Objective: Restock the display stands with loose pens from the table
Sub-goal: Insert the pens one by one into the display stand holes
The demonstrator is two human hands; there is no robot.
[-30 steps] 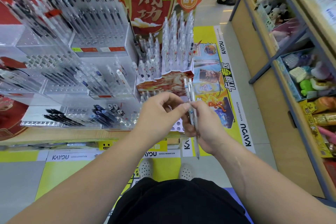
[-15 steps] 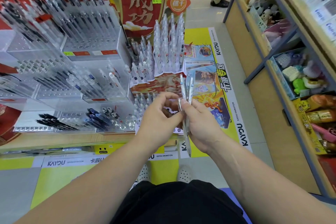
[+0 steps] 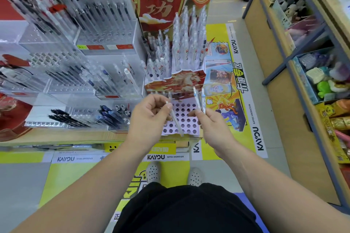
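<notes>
Clear plastic display stands [image 3: 79,58] fill the left side of the table [image 3: 56,137], their slots holding rows of slanted pens, with dark and blue pens [image 3: 106,115] lying in the lowest tray.

Moving right, the person's left hand [image 3: 149,117] is closed in a pinch around one clear pen [image 3: 175,119], gripped near its upper end between thumb and fingertips. The pen's tip angles down over the pale pegboard tray [image 3: 186,119], a panel of round holes at the front of the red cardboard stand [image 3: 176,81], whose rear tiers are already packed with upright pens.

Further right, the right hand [image 3: 214,126] is closed around a small bundle of spare pens [image 3: 199,100], standing upright from its fingers, just beside the tray's right edge.

These pens look light, stiff and smooth, probably a little slippery. A pinch on the barrel above the middle, as here, should steer the tip into a hole; squeezing is unnecessary, and the thin clip and tip seem the fragile parts.

Compared with half a second earlier, the hands have separated. They were touching then, sharing the bundle; now one pen has passed to the left hand.
</notes>
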